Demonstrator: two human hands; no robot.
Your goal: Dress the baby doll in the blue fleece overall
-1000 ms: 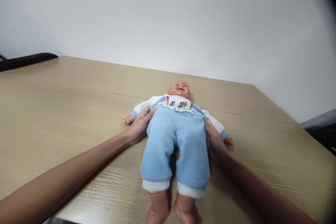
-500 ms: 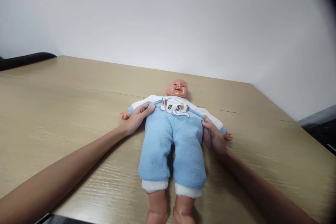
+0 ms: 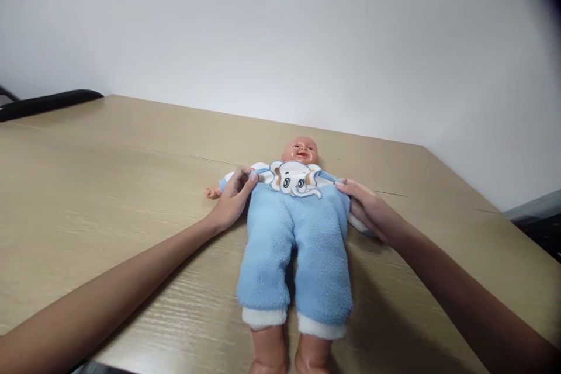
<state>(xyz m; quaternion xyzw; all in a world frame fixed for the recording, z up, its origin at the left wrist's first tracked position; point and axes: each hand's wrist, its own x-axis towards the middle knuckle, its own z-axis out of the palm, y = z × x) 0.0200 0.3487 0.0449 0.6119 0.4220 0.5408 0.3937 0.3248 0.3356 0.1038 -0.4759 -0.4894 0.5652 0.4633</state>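
Note:
A baby doll (image 3: pixel 301 149) lies on its back, head away from me, in a white top with blue cuffs. Over its legs and belly are light blue fleece overalls (image 3: pixel 272 245) with white leg cuffs and an elephant-face bib (image 3: pixel 294 180) at the chest. My left hand (image 3: pixel 235 194) pinches the upper left edge of the overalls near the blue strap. On the other side, my right hand (image 3: pixel 367 205) grips the upper right edge between thumb and fingers. The doll's right-side hand is hidden behind mine; its feet run off the bottom of the view.
The wooden table (image 3: pixel 131 187) has a thin seam across it. A pale partition wall (image 3: pixel 263 47) rises behind. A black curved object, perhaps a chair back (image 3: pixel 52 104), shows at the far left edge.
My right hand has risen and moved outward with the overalls' edge, now covering the doll's hand. The bib has spread flatter and higher on the chest. The camera view has shifted slightly.

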